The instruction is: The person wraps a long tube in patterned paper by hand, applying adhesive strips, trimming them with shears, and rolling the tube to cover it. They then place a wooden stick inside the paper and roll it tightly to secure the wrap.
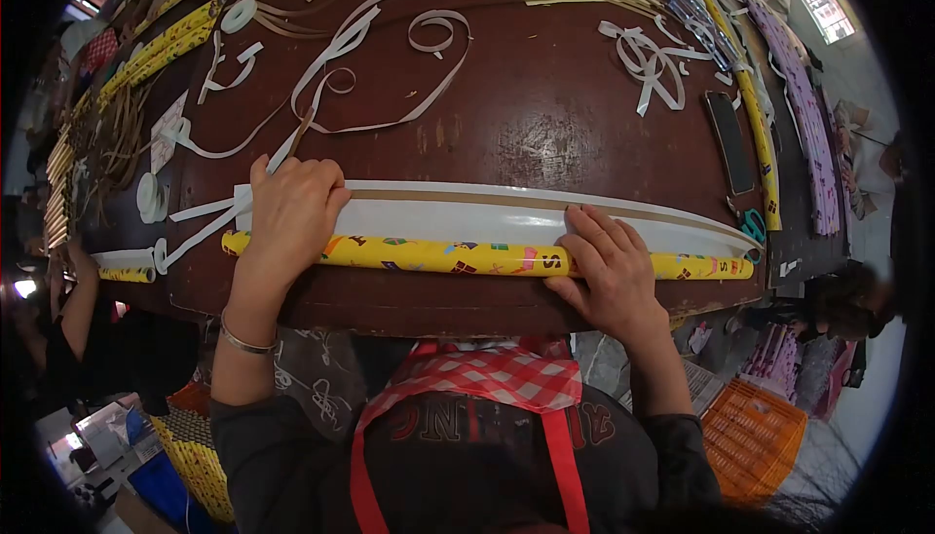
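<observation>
A roll of yellow printed wrapping paper (438, 255) lies across the near part of the table, its white underside (429, 218) partly unrolled on the far side. Along that sheet's far edge runs a tan strip (467, 196). My left hand (292, 208) is closed with curled fingers over the sheet near its left end; whatever they hold is hidden. A white ribbon-like strip (282, 149) and a brown strip end meet the knuckles. Toward the right, my right hand (609, 266) grips the roll, thumb on the near side and bent fingers on the far side.
Loose white strips (419, 120) curl over the dark red table (545, 144). On the right lie a phone (729, 142), teal-handled scissors (751, 224) and a plastic bottle (699, 19). White tape rolls (152, 198) stand at left. Another person's arm (80, 290) is at far left.
</observation>
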Demonstrator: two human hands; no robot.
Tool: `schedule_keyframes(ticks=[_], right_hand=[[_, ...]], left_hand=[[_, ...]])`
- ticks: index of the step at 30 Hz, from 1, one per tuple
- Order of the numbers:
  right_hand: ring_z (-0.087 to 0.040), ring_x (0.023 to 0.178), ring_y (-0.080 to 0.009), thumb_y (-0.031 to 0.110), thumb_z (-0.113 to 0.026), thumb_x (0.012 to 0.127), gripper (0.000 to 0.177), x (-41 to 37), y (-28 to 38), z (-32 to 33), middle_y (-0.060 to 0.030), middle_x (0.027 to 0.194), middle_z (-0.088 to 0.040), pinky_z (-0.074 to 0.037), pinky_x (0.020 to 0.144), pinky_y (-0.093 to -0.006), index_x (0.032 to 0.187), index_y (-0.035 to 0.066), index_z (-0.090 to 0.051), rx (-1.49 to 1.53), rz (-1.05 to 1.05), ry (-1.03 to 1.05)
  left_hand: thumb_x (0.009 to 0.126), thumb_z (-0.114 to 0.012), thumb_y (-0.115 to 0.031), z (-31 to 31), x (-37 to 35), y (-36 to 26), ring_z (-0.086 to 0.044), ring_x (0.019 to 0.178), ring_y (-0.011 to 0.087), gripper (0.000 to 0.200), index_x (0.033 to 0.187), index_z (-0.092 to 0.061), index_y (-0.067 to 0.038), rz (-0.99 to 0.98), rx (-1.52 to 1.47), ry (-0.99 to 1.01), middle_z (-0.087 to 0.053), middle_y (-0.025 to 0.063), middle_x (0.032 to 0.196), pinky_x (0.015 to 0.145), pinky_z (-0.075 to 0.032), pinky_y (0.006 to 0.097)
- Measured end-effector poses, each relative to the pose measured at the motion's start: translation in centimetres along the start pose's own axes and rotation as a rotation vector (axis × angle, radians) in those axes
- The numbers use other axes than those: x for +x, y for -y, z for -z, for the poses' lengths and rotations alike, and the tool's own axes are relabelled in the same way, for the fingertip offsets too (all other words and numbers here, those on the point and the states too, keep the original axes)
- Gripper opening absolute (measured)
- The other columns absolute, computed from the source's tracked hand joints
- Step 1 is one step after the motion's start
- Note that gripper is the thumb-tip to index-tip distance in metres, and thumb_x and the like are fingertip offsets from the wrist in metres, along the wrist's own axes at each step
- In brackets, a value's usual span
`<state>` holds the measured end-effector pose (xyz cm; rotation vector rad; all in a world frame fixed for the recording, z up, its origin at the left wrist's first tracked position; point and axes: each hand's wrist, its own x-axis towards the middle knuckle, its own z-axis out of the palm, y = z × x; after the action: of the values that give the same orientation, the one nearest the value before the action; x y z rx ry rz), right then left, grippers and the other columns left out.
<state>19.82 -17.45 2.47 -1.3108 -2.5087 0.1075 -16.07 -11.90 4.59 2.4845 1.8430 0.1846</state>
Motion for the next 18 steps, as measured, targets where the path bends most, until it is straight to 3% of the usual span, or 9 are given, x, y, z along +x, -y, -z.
schedule_keyframes(ticks=[6,18], right_hand=[[-0.055,0.125,-0.0329,0.043,-0.074,0.081,0.045,-0.02,0.05,0.1,-0.016,0.132,-0.059,-0.043,0.101,-0.0499,0.105,0.006,-0.063,-0.028,-0.008,0.018],[-0.054,0.126,-0.0345,0.046,-0.073,0.081,0.045,-0.25,0.31,0.24,-0.0172,0.133,-0.058,-0.042,0.101,-0.0561,0.1,0.007,-0.062,-0.055,-0.059,0.035]], left_hand=[[0.087,-0.068,-0.017,-0.13,-0.02,0.14,-0.061,0.082,0.0255,0.009,0.083,-0.063,-0.01,-0.031,0.018,-0.039,-0.063,0.0035,0.077,0.098,-0.037,0.0561],[0.082,-0.072,-0.011,-0.57,-0.49,0.65,-0.059,0.091,0.0234,0.009,0.085,-0.063,-0.01,-0.054,-0.039,-0.143,-0.058,0.0022,0.087,0.104,-0.032,0.0557]])
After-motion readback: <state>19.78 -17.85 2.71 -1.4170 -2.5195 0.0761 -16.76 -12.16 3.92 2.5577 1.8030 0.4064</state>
